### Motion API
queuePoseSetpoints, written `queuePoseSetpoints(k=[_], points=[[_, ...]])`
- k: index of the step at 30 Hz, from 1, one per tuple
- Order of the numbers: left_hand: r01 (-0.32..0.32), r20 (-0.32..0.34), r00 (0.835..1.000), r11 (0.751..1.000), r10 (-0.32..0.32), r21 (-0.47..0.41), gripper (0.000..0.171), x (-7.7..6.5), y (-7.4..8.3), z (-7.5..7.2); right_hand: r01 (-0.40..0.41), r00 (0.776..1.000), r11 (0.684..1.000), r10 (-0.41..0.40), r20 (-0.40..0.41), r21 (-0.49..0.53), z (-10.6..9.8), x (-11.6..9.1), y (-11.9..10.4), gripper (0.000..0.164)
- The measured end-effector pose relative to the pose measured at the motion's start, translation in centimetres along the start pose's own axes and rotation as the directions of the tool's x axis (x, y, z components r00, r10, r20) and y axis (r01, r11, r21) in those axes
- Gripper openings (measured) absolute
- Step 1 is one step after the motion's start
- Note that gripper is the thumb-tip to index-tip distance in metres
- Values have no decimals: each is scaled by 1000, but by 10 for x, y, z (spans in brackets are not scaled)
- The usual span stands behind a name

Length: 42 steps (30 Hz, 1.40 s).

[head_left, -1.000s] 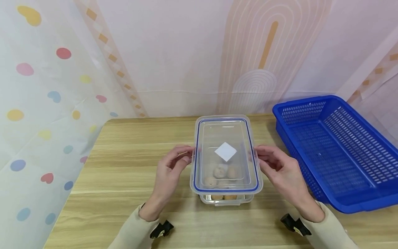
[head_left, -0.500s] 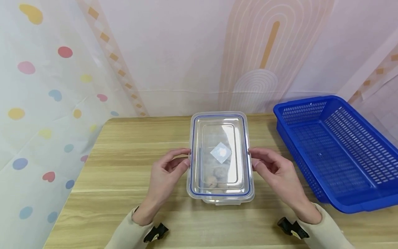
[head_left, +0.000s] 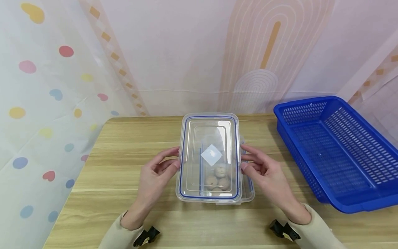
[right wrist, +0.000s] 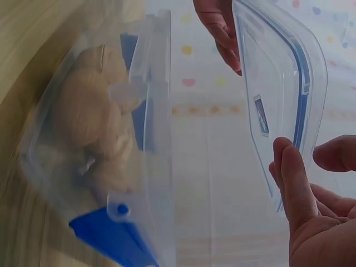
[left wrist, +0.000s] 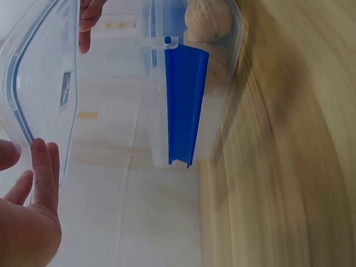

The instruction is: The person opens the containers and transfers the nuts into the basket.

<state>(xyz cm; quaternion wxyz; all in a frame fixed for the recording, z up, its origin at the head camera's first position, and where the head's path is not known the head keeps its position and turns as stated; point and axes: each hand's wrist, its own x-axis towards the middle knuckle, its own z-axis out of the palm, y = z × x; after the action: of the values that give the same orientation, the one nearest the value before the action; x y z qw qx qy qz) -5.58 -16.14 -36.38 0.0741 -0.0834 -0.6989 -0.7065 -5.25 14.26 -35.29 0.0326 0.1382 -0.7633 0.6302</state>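
Both hands hold a clear plastic lid (head_left: 206, 131) with a blue seal line and a white diamond-shaped label, raised above a clear food container (head_left: 249, 193). At the lid's left edge, my left hand (head_left: 158, 176) pinches it between thumb and fingers. The right hand (head_left: 267, 176) grips the opposite edge the same way. Through the lid, several round brown walnut-like things (head_left: 217, 181) show inside the container. Each wrist view shows a gap between lid and container. A blue side latch (left wrist: 184, 103) hangs down along the container in the left wrist view.
A blue perforated plastic basket (head_left: 335, 155) stands on the right of the wooden table (head_left: 124, 166). Behind the table hangs a patterned cloth (head_left: 174, 52); a dotted one (head_left: 46, 145) covers the left side.
Both hands have carried the lid to the left, so the container's right edge now shows beside it. The container and the basket have stayed in place.
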Motion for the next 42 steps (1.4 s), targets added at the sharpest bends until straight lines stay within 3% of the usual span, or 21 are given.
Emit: queuePoseSetpoints(k=[11,19,28,32,35,42], points=[[-18,-11,1000,995,19,99,38,-6,0,-22,-8,997,999,4,74,51,18,3,-1,53],[-37,-6,999,990,38,136,37,-11,-1,-40,-3,992,1000,2,126,11,35,2,-1,59],[-18,-18,1000,986,21,165,42,-18,-4,-59,14,982,1000,-12,190,-5,55,2,0,65],[-8,-32,999,975,15,222,41,-20,-5,-68,12,969,1000,-15,246,12,65,2,0,72],[-5,-35,999,965,15,261,42,-21,-5,-75,-11,961,1000,6,278,19,72,2,-1,78],[-30,-3,999,970,32,242,45,-22,-7,-90,-79,951,997,72,301,11,90,0,-3,80]])
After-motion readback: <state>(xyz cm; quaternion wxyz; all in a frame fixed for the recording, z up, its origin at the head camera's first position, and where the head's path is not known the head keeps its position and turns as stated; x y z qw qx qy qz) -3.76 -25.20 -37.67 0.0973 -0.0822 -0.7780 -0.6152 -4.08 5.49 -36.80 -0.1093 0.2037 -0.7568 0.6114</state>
